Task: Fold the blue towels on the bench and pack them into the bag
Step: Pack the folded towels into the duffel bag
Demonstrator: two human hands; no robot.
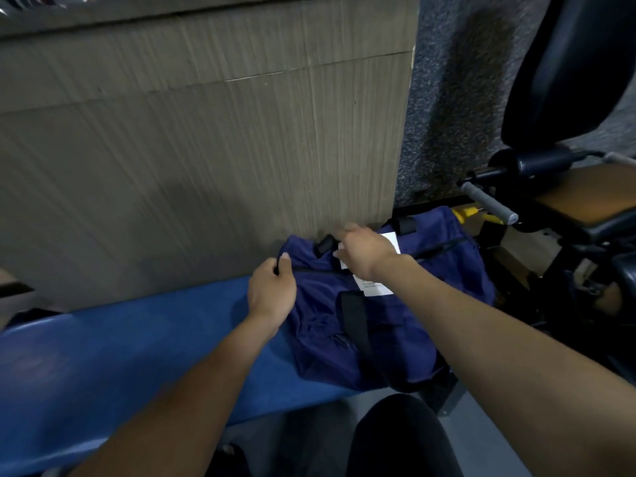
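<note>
A dark knee (395, 438) sits nearest. On the bench (120, 349) lies the bag (395, 325) — limp, light cloth, likely best held by its zip edge. Left hand (272, 290) pinches that edge; right hand (364, 253) curls at the top — grip unclear.

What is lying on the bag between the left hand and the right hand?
In the head view, only navy fabric of the bag and its dark zipper line span from left hand to right hand.

right hand (366, 254) covers part of the white tag (373, 287); its print too small to read
</note>
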